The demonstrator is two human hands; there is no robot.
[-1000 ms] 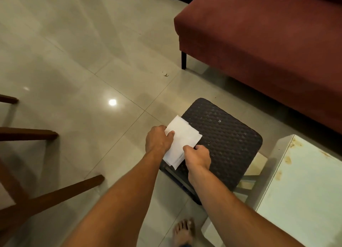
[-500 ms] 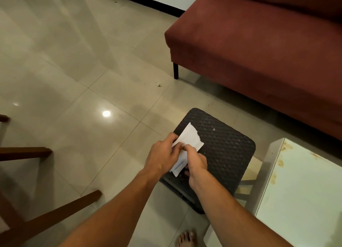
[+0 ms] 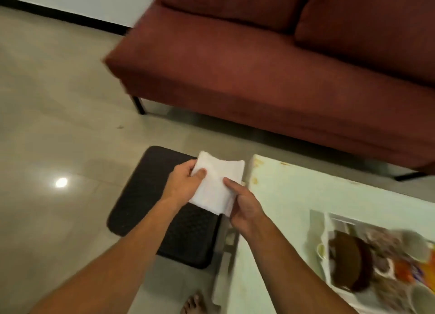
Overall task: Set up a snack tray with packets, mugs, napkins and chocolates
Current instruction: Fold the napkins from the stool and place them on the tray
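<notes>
Napkins (image 3: pixel 215 186), a folded white stack, are gripped by both the left hand (image 3: pixel 186 184) and right hand (image 3: pixel 244 206), left of the tray (image 3: pixel 329 219), which already holds blurred items on the counter (image 3: pixel 282 196); placing remains.

We take this for a living room in a home; a long, low sofa upholstered in dark red fabric (image 3: pixel 270 78), with loose back cushions and thin black metal legs, fills the far side; beneath it runs a floor of large, glossy beige tiles (image 3: pixel 58 115) that mirrors a ceiling light; a white wall with a black skirting strip (image 3: pixel 63 17) closes the far left corner; a small stool with a dark woven seat (image 3: pixel 146 196) stands beside a low, pale, stained tabletop (image 3: pixel 282 196); a bare foot (image 3: pixel 194 304) rests on the tiles, as it would at home.
</notes>
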